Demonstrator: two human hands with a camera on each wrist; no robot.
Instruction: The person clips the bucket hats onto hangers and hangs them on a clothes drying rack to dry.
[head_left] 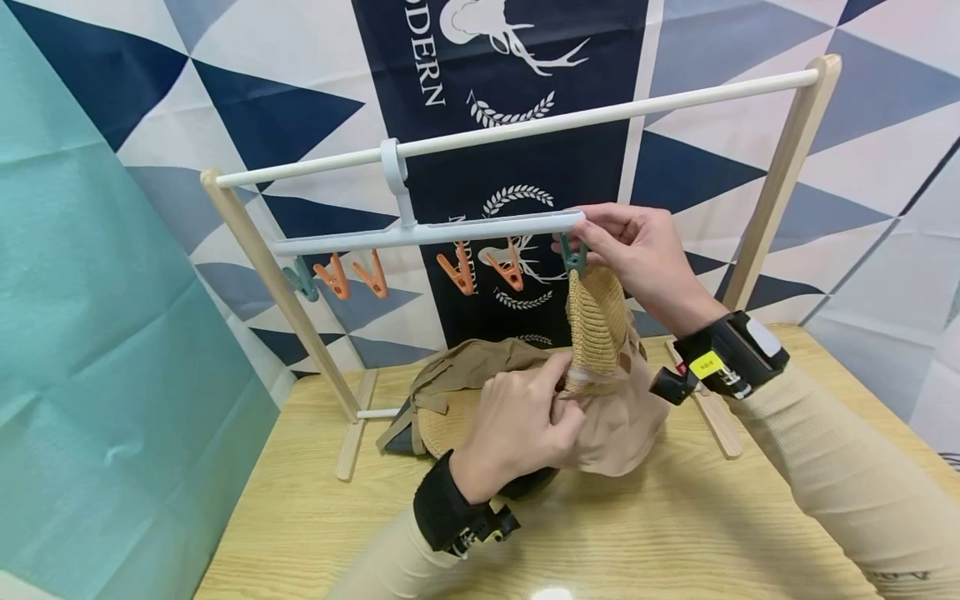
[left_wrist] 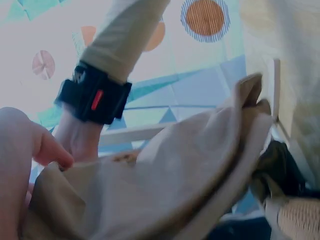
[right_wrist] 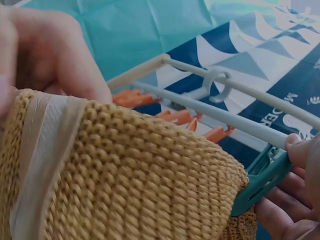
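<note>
The right hand (head_left: 637, 252) pinches the hanger's (head_left: 495, 230) right end; the left hand (head_left: 517, 412) grips the woven hat (head_left: 592, 329) beneath it. A green clip (head_left: 574, 258) there bites the hat's top; the rest seems left to clip, the orange clips (head_left: 465, 279) bare.

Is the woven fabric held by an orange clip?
No, the green clip at the end of the hanger grips the woven fabric.

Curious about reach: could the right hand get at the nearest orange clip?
Probably yes, once the right hand releases the hanger: past the nearby green clip, the orange clip hangs uncovered.
</note>
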